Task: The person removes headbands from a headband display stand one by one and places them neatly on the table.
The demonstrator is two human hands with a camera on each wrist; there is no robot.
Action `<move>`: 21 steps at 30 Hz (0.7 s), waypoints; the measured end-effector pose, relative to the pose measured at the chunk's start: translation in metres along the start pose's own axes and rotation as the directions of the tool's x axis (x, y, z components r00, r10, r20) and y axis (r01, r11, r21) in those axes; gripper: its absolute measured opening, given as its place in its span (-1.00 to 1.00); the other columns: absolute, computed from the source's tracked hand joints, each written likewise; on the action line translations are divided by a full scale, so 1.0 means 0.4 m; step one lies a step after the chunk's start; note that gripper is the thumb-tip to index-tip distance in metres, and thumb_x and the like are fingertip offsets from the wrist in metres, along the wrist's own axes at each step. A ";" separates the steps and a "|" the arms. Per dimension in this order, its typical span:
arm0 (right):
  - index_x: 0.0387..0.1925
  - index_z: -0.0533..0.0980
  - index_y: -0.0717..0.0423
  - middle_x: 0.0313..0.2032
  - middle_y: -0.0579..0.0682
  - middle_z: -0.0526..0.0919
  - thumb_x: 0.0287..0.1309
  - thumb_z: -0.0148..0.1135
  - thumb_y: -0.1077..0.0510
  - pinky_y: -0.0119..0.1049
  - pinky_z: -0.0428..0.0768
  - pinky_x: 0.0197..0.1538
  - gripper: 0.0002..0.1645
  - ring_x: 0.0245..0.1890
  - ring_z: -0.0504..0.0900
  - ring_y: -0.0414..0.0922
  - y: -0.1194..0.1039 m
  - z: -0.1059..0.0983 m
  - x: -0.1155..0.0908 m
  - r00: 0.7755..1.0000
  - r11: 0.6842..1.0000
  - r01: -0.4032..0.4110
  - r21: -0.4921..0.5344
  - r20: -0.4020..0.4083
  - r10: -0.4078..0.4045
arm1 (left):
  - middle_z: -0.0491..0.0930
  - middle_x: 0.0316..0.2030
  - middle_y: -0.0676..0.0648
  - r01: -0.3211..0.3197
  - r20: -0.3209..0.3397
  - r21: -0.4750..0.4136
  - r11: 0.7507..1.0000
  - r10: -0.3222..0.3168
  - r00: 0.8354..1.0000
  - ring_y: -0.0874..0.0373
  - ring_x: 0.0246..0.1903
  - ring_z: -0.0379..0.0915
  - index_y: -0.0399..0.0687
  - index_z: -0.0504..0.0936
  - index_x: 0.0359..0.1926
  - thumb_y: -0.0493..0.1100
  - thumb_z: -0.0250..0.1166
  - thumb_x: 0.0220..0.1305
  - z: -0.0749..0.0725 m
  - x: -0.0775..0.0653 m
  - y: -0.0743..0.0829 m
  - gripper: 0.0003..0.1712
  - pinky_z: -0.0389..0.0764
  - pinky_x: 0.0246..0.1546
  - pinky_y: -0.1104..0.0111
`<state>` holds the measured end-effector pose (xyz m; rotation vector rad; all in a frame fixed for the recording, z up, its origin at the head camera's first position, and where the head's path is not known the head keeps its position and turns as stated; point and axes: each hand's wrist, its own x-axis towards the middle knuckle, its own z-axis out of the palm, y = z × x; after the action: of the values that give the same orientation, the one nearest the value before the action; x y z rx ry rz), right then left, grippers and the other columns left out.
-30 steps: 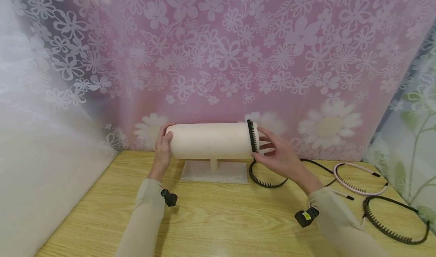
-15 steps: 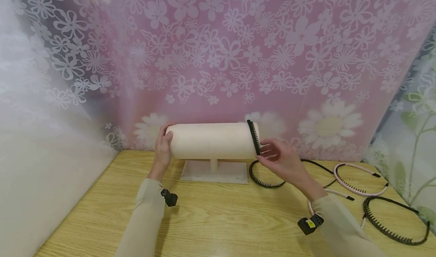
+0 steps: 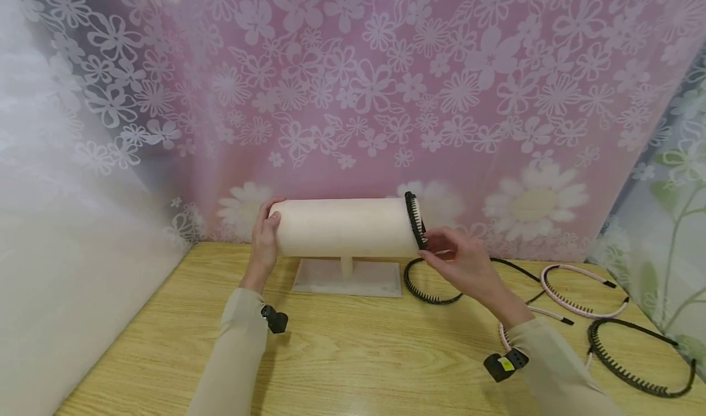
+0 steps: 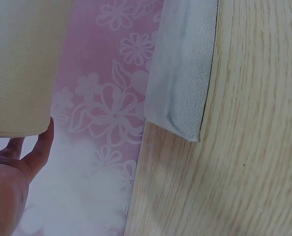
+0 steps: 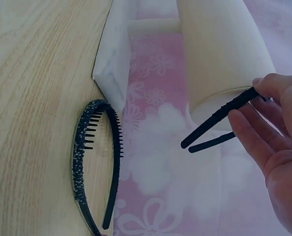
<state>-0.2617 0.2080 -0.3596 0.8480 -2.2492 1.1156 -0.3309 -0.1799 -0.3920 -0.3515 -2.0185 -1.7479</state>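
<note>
A cream padded roll (image 3: 342,226) lies level on a short post above a pale flat base (image 3: 361,284), forming a display stand. My left hand (image 3: 263,244) grips the roll's left end, thumb in front; in the left wrist view its fingertips (image 4: 47,130) touch the rim. At the right end, a black toothed headband (image 3: 413,215) leans around the edge of the roll. My right hand (image 3: 463,266) pinches the headband low on its near side. The right wrist view shows the band's (image 5: 217,116) two tips pointing away past the roll's end face.
Another black toothed headband (image 5: 78,167) lies on the wooden table (image 3: 331,355) beside the base. Farther right are a pink headband (image 3: 573,307), a large black one (image 3: 623,372) and a pink one (image 3: 551,313) partly behind my right sleeve. A flowered curtain (image 3: 353,97) hangs behind.
My right hand has gone from spread fingers around the roll's end to pinching the headband. The band has shifted right and tilted, lower side outward. My left hand has stayed put.
</note>
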 end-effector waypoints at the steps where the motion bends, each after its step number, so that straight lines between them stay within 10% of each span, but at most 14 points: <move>1: -0.05 0.61 0.28 -0.30 0.11 0.78 0.09 0.44 0.43 -0.38 0.72 -0.24 -0.65 -0.31 0.78 -0.10 -0.002 -0.001 0.000 1.000 1.000 0.003 0.000 -0.001 -0.003 | 0.38 0.31 -0.17 0.011 0.001 0.002 1.000 -0.011 1.000 -0.03 -0.02 0.37 0.00 0.35 0.44 0.01 -0.17 0.57 0.000 0.002 0.000 -0.45 0.51 -0.20 0.15; 11: -0.04 0.63 0.23 -0.26 0.08 0.79 0.02 0.45 0.49 -0.51 0.67 -0.20 -0.58 -0.28 0.76 -0.21 -0.036 -0.037 -0.011 0.998 0.997 0.064 -0.040 -0.018 -0.065 | 0.38 0.33 -0.13 0.005 0.002 -0.002 1.000 -0.005 1.000 -0.01 -0.02 0.37 0.00 0.37 0.43 0.00 -0.17 0.57 -0.001 -0.001 0.005 -0.46 0.52 -0.19 0.17; 21: -0.02 0.65 0.19 -0.28 0.05 0.80 -0.10 0.48 0.55 -0.55 0.65 -0.24 -0.46 -0.27 0.72 -0.39 -0.048 -0.077 -0.054 0.991 0.989 0.132 -0.072 -0.020 -0.133 | 0.36 0.31 -0.27 0.013 0.025 -0.005 1.000 -0.013 1.000 0.02 -0.03 0.37 -0.21 0.32 0.43 -0.08 -0.16 0.55 0.005 -0.029 0.097 -0.44 0.52 -0.18 0.20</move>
<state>-0.2286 0.2313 -0.3470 0.9350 -2.1646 0.9749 -0.3029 -0.1705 -0.3644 -0.3637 -2.0384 -1.7648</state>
